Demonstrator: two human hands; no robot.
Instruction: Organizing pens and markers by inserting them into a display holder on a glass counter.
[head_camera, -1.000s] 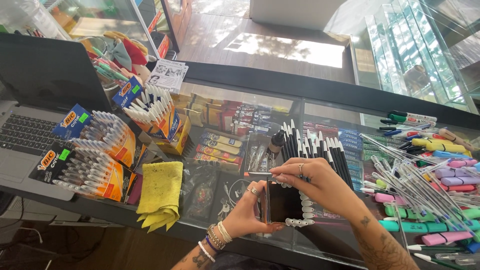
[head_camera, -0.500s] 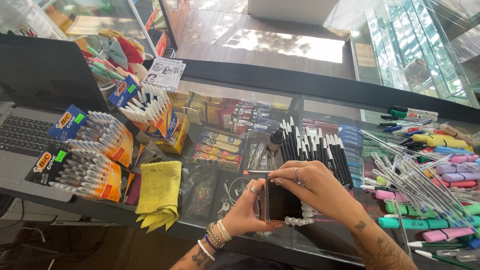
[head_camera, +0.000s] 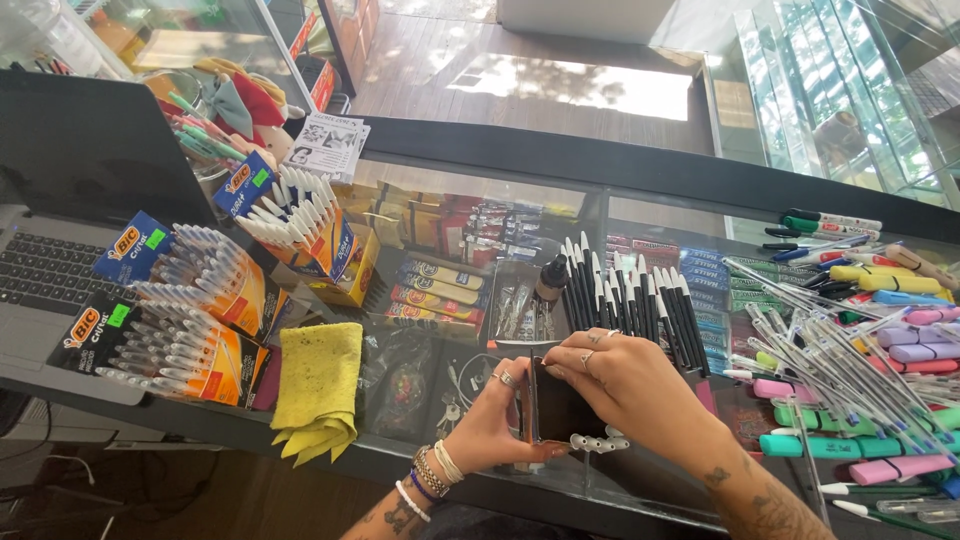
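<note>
Hands: both mine are closed on a dark box; left hand grips its near side, right hand curls over the top.
Box: upright, long axis vertical; it may be a pen holder, my fingers hide much.
Around: yellow cloth left, black pens just behind, pastel markers right.
Surface: glass counter, laptop far left.
</note>
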